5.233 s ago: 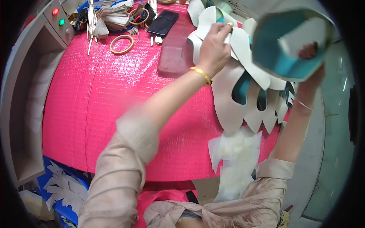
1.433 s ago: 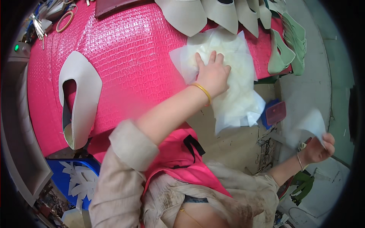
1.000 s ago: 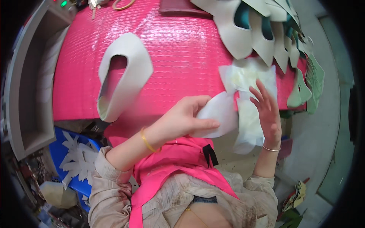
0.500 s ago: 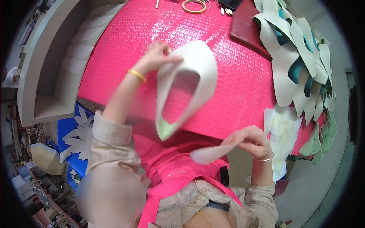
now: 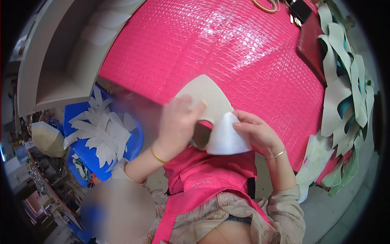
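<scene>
At the near edge of the pink table (image 5: 243,53), the left hand (image 5: 178,124) grips a beige cut-out shoe piece (image 5: 205,95) while the right hand (image 5: 258,134) pinches a white fabric piece (image 5: 225,138) against it.

The pink table cover (image 5: 243,53) looks glossy, with a quilted, bubbly texture. On it, the beige shoe-upper piece (image 5: 205,95) looks matt and smooth, like leather; the white liner (image 5: 225,138) beside it seems soft, matt fabric.
</scene>
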### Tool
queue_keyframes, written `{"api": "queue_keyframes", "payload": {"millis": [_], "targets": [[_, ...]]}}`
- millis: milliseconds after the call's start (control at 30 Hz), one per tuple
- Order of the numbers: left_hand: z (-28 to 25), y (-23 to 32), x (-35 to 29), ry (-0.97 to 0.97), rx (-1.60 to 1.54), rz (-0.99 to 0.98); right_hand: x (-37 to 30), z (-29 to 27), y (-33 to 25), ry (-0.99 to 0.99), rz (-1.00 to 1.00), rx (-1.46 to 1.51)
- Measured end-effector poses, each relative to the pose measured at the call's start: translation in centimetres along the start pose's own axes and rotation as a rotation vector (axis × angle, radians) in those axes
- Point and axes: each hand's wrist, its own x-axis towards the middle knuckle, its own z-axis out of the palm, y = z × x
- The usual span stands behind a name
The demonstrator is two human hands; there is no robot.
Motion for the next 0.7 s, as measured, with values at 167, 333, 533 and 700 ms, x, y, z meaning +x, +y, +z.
{"api": "queue_keyframes", "payload": {"millis": [167, 333, 533, 700], "targets": [[0.6, -1.5, -0.6, -0.164, -0.561, -0.179, 3.2, 2.6, -2.2, -0.128, -0.164, -0.104], [-0.1, -7.2, 0.4, -0.45, -1.741, -0.825, 8.1, 2.6, -0.1, 0.351, -0.412, -0.551], [-0.2, -6.1, 0.6, -0.378, -1.251, -0.829, 8.7, 3.5, 0.3, 0.651, -0.41, -0.705], [-0.6, -5.9, 1.1, -0.387, -1.073, -0.772, 8.5, 4.0, -0.5, 0.761, -0.348, -0.761]]}}
